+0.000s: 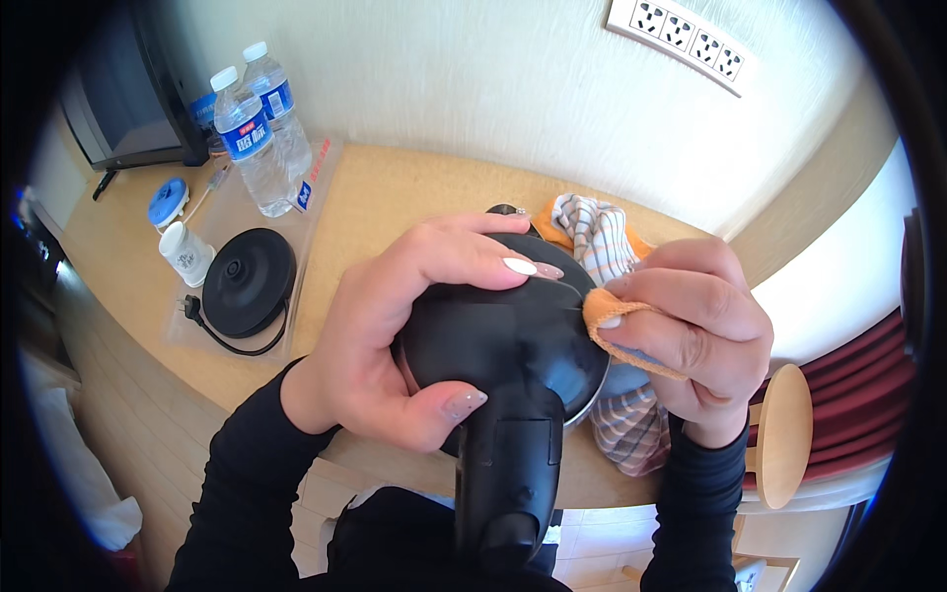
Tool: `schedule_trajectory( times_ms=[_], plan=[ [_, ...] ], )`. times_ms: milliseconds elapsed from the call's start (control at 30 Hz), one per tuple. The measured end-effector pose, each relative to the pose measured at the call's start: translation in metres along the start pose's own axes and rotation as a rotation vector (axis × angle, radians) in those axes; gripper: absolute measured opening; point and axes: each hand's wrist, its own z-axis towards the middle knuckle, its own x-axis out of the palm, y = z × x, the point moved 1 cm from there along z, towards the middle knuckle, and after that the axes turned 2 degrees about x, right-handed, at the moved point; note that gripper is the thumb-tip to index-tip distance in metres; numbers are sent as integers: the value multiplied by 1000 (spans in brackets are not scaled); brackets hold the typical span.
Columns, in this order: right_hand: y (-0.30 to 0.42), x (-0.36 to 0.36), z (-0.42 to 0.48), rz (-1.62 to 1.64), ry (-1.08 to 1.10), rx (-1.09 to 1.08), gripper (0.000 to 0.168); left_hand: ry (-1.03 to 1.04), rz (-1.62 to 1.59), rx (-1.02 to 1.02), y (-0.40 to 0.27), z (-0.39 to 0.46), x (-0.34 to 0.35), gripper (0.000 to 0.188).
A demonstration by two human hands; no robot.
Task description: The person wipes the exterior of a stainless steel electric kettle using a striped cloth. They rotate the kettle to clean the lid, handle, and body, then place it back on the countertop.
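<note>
A black electric kettle is in front of me, its handle towards my body. My left hand grips it from the left, fingers over the lid and thumb near the top of the handle. My right hand pinches a fold of orange-edged cloth and presses it to the lid's right edge. More of the striped cloth bunches behind the kettle, and a plaid part hangs below my right hand. The kettle's underside is hidden.
To the left, a black kettle base with its plug, a white paper cup and two water bottles stand on a clear plastic tray. Behind them is a television. A wooden chair is at right.
</note>
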Motion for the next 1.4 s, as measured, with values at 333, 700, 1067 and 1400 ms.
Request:
schedule_trajectory(
  times_ms=[333,700,1067,1400],
  plan=[
    [1,1,-1,-31,-7,-15,19,20,21,18,1,2,-1,55],
    [3,-2,2,-46,4,-25,15,13,-10,13,1,3,0,56],
    [-20,-7,-27,-237,-318,298,38,11,78,-38,-8,0,-3,55],
    [-45,-27,-57,-116,-792,806,56,-257,786,-229,-35,-3,9,55]
  ],
)
